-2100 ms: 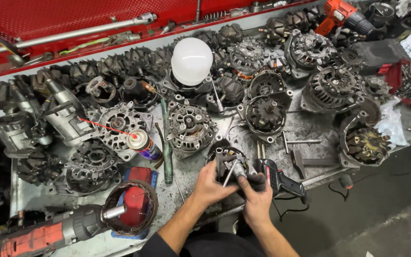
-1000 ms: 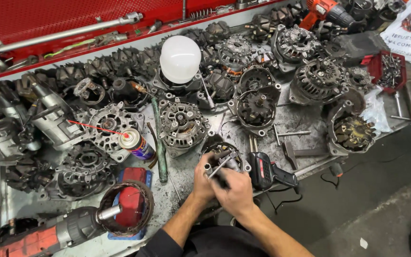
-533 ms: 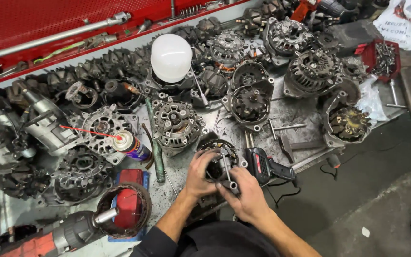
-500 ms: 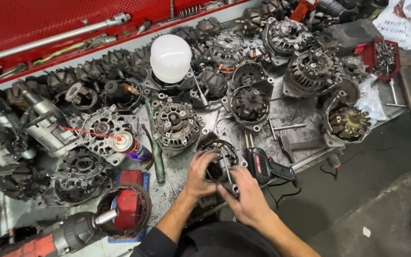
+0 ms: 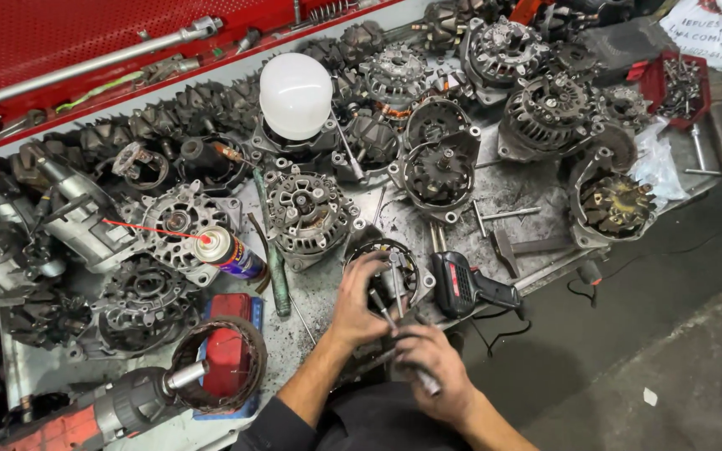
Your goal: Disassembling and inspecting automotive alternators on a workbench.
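Note:
A round dark alternator housing (image 5: 401, 266) sits at the near edge of the metal bench (image 5: 321, 294). My left hand (image 5: 357, 294) grips its left rim. My right hand (image 5: 429, 367) is closed around a thin metal tool (image 5: 384, 311) whose tip reaches into the housing. A black soldering gun (image 5: 465, 286) lies just right of the housing, its cord hanging over the bench edge.
Several alternators and housings crowd the bench, with a white globe lamp (image 5: 295, 94) at the back. A blue-and-yellow spray can (image 5: 229, 254), green-handled screwdriver (image 5: 272, 257), red box (image 5: 227, 351) and red power tool (image 5: 85, 412) lie left. Loose bolts (image 5: 507, 214) lie right. A red tool chest (image 5: 85, 42) stands behind.
My right hand has pulled back toward me, from over the housing to below it, still holding the thin tool. My left hand stays on the housing rim. The view has shifted right.

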